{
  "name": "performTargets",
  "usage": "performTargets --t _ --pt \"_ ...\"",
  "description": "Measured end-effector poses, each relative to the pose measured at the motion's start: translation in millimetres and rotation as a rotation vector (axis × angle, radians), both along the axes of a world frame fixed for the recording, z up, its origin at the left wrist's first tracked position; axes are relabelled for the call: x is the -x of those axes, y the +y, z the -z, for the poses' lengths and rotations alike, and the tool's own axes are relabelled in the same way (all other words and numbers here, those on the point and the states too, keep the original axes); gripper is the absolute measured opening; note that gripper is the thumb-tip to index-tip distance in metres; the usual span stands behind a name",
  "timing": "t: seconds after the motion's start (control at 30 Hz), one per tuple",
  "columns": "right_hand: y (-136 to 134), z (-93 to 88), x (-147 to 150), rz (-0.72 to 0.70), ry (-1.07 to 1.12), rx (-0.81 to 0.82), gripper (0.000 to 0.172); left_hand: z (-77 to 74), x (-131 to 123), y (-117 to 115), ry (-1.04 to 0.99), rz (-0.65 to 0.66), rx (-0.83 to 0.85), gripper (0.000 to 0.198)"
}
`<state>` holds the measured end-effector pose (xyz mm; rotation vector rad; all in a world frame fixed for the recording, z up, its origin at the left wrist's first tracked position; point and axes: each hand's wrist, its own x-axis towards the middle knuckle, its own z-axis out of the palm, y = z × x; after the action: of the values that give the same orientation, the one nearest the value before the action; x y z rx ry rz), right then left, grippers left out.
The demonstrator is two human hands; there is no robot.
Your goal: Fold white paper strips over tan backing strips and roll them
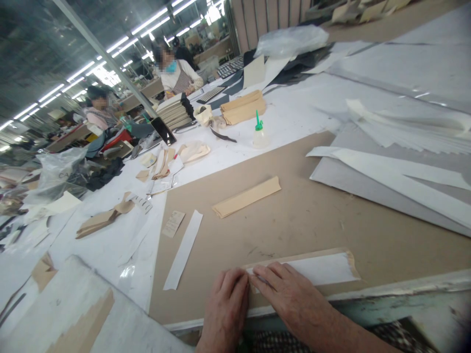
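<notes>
At the near edge of the brown work board, a white strip lies over a tan strip, whose border shows along the far side and right end. My left hand is closed at the left end of these layers, fingers pressed together. Close beside it, my right hand has bent fingers pinched on the white strip, its thumb hidden underneath. Both hands cover the strips' left end. Farther up the board are a folded stack of tan strips, a loose white strip and a small written card.
White strips rest on a grey sheet at right. A green-capped bottle stands beyond the brown board. A phone, tan bundles and a plastic bag lie farther back. Co-workers sit at far left.
</notes>
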<state>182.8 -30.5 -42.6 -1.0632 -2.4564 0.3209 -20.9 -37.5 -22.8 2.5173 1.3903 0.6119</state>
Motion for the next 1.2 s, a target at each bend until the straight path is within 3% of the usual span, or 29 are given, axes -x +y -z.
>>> performTargets --t 0.13,0.23,0.4,0.5,0.67,0.83,1.2 --pt "0.5 -4.4 0.0 -0.004 -0.004 -0.013 0.054 -3.5 0.4 4.2 -0.233 -0.222 0.196 0.012" --pt "-0.2 -4.1 -0.8 0.019 0.030 -0.029 0.049 0.0 -1.1 5.4 -0.267 -0.309 0.242 0.012" --pt "9.2 -12.6 -5.3 0.059 0.045 0.052 0.032 -2.4 -8.0 5.2 -0.242 -0.319 0.308 0.019" --pt "25.4 -27.9 -6.0 0.101 -0.058 0.126 0.034 -6.9 -9.5 5.1 -0.291 -0.326 0.335 0.022" --pt "51.8 -50.7 0.7 0.003 -0.180 0.333 0.029 -6.4 -6.3 5.1 -0.403 -0.363 0.395 0.036" --pt "58.6 -58.3 4.8 -0.055 -0.162 0.430 0.019 -6.7 -6.6 6.7 -0.583 -0.350 0.599 0.051" --pt "58.3 -71.3 -8.3 -0.056 0.022 0.725 0.023 -12.8 -6.7 28.0 -0.867 -0.276 0.957 0.074"
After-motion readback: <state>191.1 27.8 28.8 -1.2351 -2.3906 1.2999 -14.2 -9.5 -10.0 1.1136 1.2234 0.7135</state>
